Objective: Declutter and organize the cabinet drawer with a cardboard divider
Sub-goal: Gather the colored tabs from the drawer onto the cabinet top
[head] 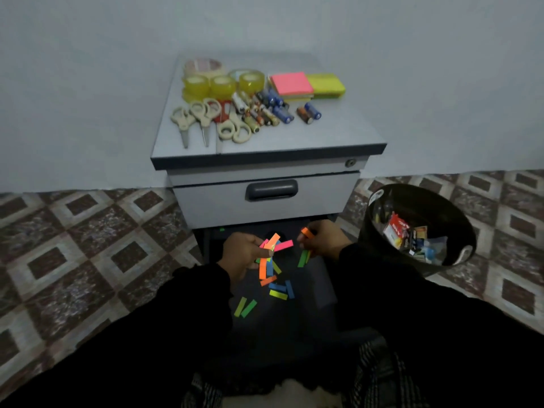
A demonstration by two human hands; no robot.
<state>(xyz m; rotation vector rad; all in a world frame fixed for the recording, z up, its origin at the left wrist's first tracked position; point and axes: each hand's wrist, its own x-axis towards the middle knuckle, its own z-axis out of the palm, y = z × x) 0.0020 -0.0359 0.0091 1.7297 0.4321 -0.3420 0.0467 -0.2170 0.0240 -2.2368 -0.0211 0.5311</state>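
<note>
head view: the open drawer [294, 313] at the cabinet's [265, 201] base is lying in deep shadow; its walls and front edge are hard to make out, and dark sleeves are cutting off its near corners. no cardboard divider is discernible in the dimness. the left hand [242, 254] is gripping a fanned bundle of coloured paper strips [275, 245], fingers curled round them, above the drawer's far left area. the right hand [321, 241] is pinching a single orange strip [306, 232] at its fingertips, and green strips [303, 258] are showing beneath it; whether it is holding those cannot be told. loose strips [278, 290] are lying on the drawer floor just below both hands. scissors [203, 119], tape rolls [223, 83], batteries [270, 110] and sticky note pads [306, 85] are occupying the cabinet top's far left half. a black bin [382, 219] holding wrappers is standing beside the cabinet's right edge.
</note>
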